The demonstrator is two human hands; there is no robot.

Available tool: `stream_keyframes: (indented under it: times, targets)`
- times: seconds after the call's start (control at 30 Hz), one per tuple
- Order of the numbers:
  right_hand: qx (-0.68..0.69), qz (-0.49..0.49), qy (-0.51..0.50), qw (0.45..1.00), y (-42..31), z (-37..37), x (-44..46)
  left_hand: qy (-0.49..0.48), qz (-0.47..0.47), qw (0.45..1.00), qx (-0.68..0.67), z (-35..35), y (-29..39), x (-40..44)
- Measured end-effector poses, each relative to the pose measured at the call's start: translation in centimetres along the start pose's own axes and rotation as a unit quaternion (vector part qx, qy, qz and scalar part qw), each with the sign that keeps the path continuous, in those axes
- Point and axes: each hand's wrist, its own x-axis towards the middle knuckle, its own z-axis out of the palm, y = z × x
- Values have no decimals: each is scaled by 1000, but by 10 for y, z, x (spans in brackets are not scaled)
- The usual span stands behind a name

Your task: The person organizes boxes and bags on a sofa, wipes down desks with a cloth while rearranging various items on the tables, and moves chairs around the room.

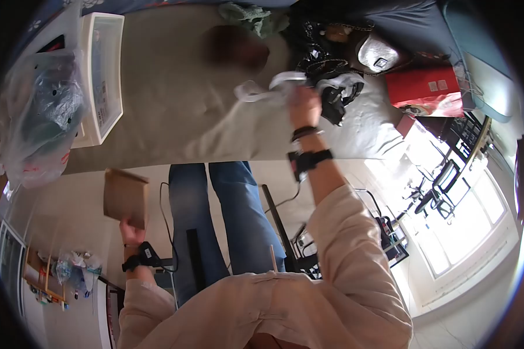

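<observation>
- Two spots are busy at once: my left hand (pixel 133 234) is down by the brown packet (pixel 125 198), and my right hand (pixel 305 107) is out over the grey-beige cover (pixel 174 99), the two well apart.
- As I judge it, the step in hand is the right one's: handling the pale strap-like thing (pixel 253 92) on the cover, while the left simply minds the packet.
- My left fingers are closed on the packet's lower edge; it stands up from them, off the near side of the cover.
- My right fingers are at the strap-like thing, but blur hides them, so I cannot tell whether they are clamped on it or only touching.
- That strap-like thing lies partly to the left of my right hand, with a black-and-white item (pixel 335 104) just beside, to the right.
- To my eye, the next move calls for a sure pinch on the strap-like thing, kept clear of the black-and-white item, since loose ends could snag; the packet needs only a steady hold.
- My right arm reaches far forward, the sleeve (pixel 349 238) pushed back and a black wrist band (pixel 317 158) showing below the hand.
- My left arm is held lower and nearer my body, out beside my jeans (pixel 189 215), its wrist wearing a similar band (pixel 140 257).
</observation>
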Motion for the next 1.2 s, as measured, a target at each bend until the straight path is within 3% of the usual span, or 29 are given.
stream_keyframes:
  times: [0.07, 0.1, 0.13, 0.17, 0.23, 0.27, 0.33, 0.37, 0.4, 0.43, 0.5, 0.57, 0.6, 0.67, 0.7, 0.77, 0.8, 0.83, 0.87, 0.9, 1.0, 1.03, 1.07, 1.1, 1.2]
  targets:
    - [101, -36, -4, 994, -55, 5, -35, 36, 3, 999, -38, 3, 0, -5]
    - [168, -3, -88, 982, -83, 10, -52, 80, 31, 995, -56, 7, 1, -10]
    - [107, -62, -121, 985, -106, 22, -74, 124, 59, 988, -74, 8, 1, -12]
    - [137, -60, -145, 978, -133, 20, -90, 122, 55, 988, -73, 0, 3, -9]
    - [190, -159, -137, 959, -171, 17, -108, 65, 75, 992, -71, -9, 12, -10]
    - [193, -161, -138, 958, -179, 17, -109, 108, 78, 983, -127, -2, 18, -14]
    - [264, -69, -257, 927, -198, 15, -109, 110, 115, 979, -127, -20, 30, -9]
    - [265, -72, -258, 926, -201, 11, -105, 107, 144, 976, -126, -30, 35, -3]
    - [215, -70, -261, 939, -200, -2, -94, 71, 167, 983, 8, -56, 42, 7]
    - [162, -69, -263, 949, -196, -16, -82, 71, 165, 984, 4, -53, 43, 5]
    - [64, -135, -290, 945, -180, -31, -61, 132, 138, 971, -143, -40, 51, -4]
    - [117, -132, -147, 973, -136, -14, -36, 147, 130, 968, -154, -41, 53, -2]
    - [260, -37, -112, 958, -90, 19, -15, 146, 129, 970, -148, -42, 51, 1]
    - [247, -17, -17, 969, -55, 19, 38, 148, 130, 970, -143, -54, 46, 5]
    - [90, -94, 43, 991, -72, -9, 72, 126, 191, 970, 86, -68, 39, 12]
    - [136, -27, 21, 990, -85, -6, 99, 103, 243, 914, 308, -74, 33, 16]
    - [153, -12, -44, 987, -95, -3, 108, 107, 174, 978, 51, -64, 28, 17]
    - [113, -11, -111, 987, -102, 13, 113, 104, 104, 966, -215, -55, 28, 13]
    - [86, -23, -180, 980, -116, 34, 120, 95, 103, 964, -225, -51, 25, 9]
    - [39, -82, -146, 985, -132, 40, 116, 104, 110, 953, -261, -23, 21, -3]
    - [52, -70, -98, 991, -163, 56, 77, -47, 59, 928, -365, -44, 10, 14]
    - [16, -69, -107, 992, -175, 50, 61, -128, 101, 916, -366, -44, 4, 38]
    - [27, -134, -89, 987, -168, 63, 50, -208, 91, 879, -419, -36, 5, 47]
    - [10, -109, -115, 987, -180, 53, 35, -71, 45, 902, -423, -21, 13, 53]
    - [4, -142, -116, 983, -160, 48, 7, -44, 117, 908, -400, 2, 17, 13]
